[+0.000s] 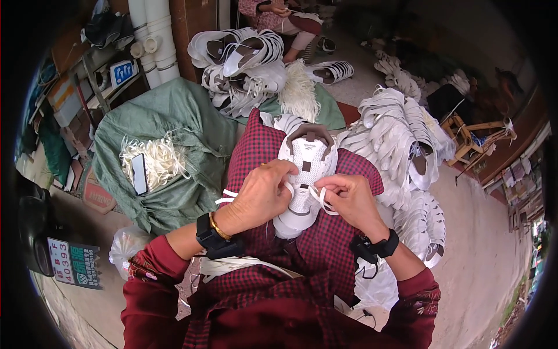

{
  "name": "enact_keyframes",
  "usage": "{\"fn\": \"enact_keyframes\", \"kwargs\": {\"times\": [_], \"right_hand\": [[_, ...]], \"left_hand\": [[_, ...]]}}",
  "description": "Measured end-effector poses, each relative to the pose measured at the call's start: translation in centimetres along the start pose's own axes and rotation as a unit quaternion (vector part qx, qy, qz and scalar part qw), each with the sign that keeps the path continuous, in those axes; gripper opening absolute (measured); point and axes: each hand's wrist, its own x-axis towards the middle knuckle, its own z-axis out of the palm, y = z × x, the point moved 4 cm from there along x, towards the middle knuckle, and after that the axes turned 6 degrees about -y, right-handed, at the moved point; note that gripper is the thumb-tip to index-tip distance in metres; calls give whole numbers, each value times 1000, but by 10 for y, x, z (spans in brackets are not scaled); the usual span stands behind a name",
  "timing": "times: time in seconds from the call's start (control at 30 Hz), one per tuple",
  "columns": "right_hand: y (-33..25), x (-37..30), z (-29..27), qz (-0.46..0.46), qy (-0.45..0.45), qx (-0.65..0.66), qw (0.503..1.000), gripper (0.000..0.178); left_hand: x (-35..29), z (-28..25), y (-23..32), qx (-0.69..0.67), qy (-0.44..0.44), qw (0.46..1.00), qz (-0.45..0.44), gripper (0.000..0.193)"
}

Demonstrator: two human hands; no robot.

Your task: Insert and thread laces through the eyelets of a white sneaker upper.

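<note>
A white shoe upper (311, 157) with a brown lining and a mesh tongue lies on my lap, on a red and black checked apron (250, 154). My left hand (261, 189) is closed at the upper's left edge, its fingertips pinching a white shoelace whose tail shows by the wrist. Over the right edge my right hand (349, 198) pinches the looped white shoelace (323, 200) between thumb and forefinger. More white laces (244, 266) lie across my lap near the waist.
A green sack (192, 128) at left bears a heap of laces (165, 166) and a phone (139, 174). Shoe uppers are piled ahead (244, 64) and at right (401, 134). Beyond sits another person (273, 17). A wooden stool (471, 139) stands far right.
</note>
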Motion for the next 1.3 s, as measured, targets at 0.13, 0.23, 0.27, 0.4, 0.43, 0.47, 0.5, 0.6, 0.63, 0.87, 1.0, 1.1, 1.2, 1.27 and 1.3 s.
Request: {"fn": "enact_keyframes", "kwargs": {"times": [0.13,0.23,0.27,0.4,0.43,0.47,0.5,0.6,0.63,0.87,1.0,1.1,1.2,1.27,1.3], "right_hand": [[-22,9,0,-55,-8,-60,997,25],[-40,9,-2,-172,-41,-188,966,24],[-37,10,-3,-185,-54,-186,964,24],[-38,13,-2,-191,-90,-188,959,24],[-43,12,-3,-194,-77,-195,958,24],[-44,12,-1,-168,-99,-190,962,24],[-45,19,-1,-148,-120,-186,964,24],[-30,23,-4,-173,-122,-230,950,27],[-32,24,3,-214,-110,-258,936,22],[-41,36,13,-256,-187,-449,835,16],[-41,33,13,-338,-149,-465,805,24],[-45,33,12,-363,-149,-499,773,25],[-47,30,8,-356,-155,-515,764,24],[-30,38,10,-295,-149,-538,776,22],[-38,30,11,-332,-128,-533,768,20]], "left_hand": [[17,-22,29,219,-69,961,151,40],[29,-22,27,257,-153,938,178,37],[32,-20,26,254,-207,926,190,37],[51,-21,26,278,-353,888,92,35],[52,-22,26,275,-380,881,67,32],[53,-21,22,282,-378,878,79,32],[55,-22,9,251,-393,882,69,33],[73,-22,22,255,-445,856,60,35],[68,-21,19,280,-455,844,36,36],[62,-25,10,338,-397,841,142,37],[54,-27,6,329,-373,855,147,38],[58,-29,2,294,-360,878,117,32],[65,-28,-2,288,-341,889,102,29],[65,-29,1,285,-332,894,99,26],[60,-29,-2,282,-331,896,95,26]]}}
